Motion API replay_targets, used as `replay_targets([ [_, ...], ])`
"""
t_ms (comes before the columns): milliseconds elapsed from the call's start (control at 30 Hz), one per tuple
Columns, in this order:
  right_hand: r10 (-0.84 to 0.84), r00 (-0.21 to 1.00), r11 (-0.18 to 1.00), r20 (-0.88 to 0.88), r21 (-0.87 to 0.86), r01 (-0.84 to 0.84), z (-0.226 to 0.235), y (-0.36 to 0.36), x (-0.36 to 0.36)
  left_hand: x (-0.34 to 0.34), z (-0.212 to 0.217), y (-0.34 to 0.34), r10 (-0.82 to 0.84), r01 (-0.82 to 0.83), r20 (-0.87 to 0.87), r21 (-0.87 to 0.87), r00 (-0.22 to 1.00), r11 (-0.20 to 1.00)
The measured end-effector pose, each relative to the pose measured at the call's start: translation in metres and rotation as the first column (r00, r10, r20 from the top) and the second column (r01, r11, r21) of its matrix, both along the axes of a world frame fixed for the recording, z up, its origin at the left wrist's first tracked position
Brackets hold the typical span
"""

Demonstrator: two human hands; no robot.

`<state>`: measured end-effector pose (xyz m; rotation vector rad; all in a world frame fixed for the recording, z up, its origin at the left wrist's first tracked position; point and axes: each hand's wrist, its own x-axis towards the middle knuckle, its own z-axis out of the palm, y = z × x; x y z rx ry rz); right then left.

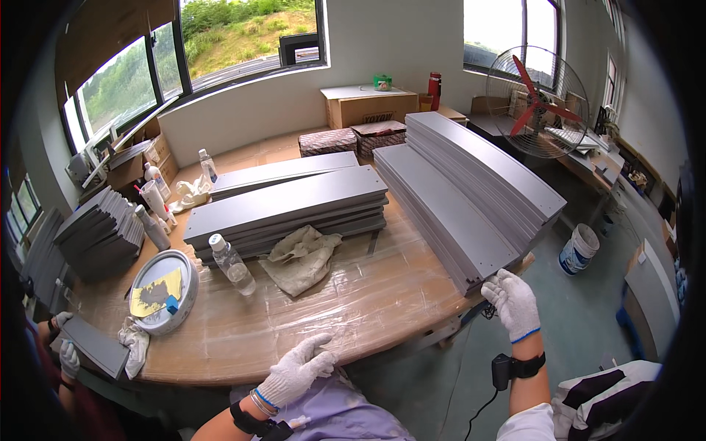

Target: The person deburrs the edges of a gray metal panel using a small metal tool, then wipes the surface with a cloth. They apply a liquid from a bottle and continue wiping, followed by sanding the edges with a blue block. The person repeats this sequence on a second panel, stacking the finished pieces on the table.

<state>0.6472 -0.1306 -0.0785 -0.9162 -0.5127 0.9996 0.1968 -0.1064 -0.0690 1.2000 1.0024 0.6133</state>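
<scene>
Grey small panel [94, 345]: at the far left of the table [353, 309], at its left corner, held by another person's gloved hands [68, 358].
Round tin [165, 291]: on the table's left part, with a yellow sheet inside.
Plastic bottle [232, 264]: stands just right of the tin, beside a crumpled cloth [303, 257].
Left hand [298, 370]: white glove, over the table's near edge, fingers stretched and open, it holds nothing.
Long grey panels [471, 198]: a big stack on the table's right part, its near end comes over the table corner.
Right hand [512, 300]: white glove, open and empty, fingertips at the near end of the long stack; touching or not, I cannot tell.
Fan [537, 103]: beyond the table, at the far right.
</scene>
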Motion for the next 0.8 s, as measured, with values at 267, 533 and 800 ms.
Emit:
replay_targets([
  [267,-0.146,0.945,0.945,0.294,-0.242,0.222,0.000,0.028,0.016,-0.066,0.003,0.029,0.179,-0.188,0.108,0.087,0.978,0.978],
  [533,0.096,0.329,0.962,0.939,-0.173,0.212,0.041,0.121,-0.102,-0.185,0.021,0.144,0.699,-0.619,0.121,0.586,0.704,0.522],
  [800,0.401,0.302,0.824,0.865,-0.485,0.292,0.052,0.353,-0.123,-0.256,0.027,0.290,0.818,-0.337,-0.428,0.759,0.385,0.556],
])
